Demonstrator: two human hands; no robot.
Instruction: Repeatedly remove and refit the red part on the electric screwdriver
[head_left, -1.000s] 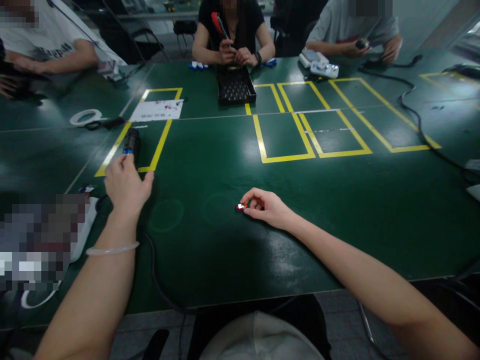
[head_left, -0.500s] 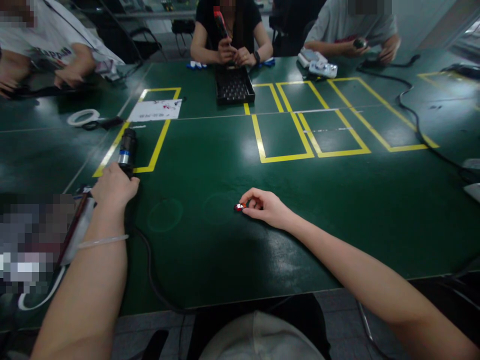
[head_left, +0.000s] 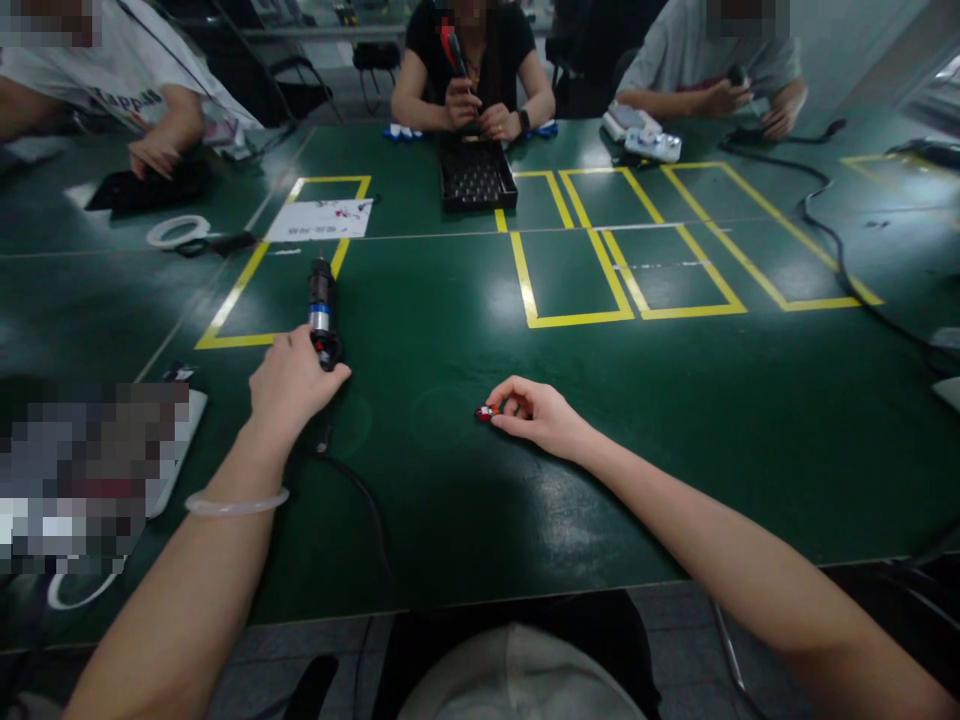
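My left hand is closed around a black electric screwdriver with a silver and blue band. The tool's thin bit points away from me, and a cord trails from it over the tabletop. Further right, my right hand pinches a small red, white and black piece between thumb and fingertips, low over the green table. Part of that piece is hidden by my fingers, and its kind is too small to make out.
Yellow tape outlines mark the table. A white paper lies at the back left near a white tape roll. Opposite me, a co-worker holds a red-and-black tool over a black tray. Two more people sit at the sides.
My left hand has moved right with the electric screwdriver, out of the left taped outline and toward my right hand. My right hand keeps its pinch almost in place.
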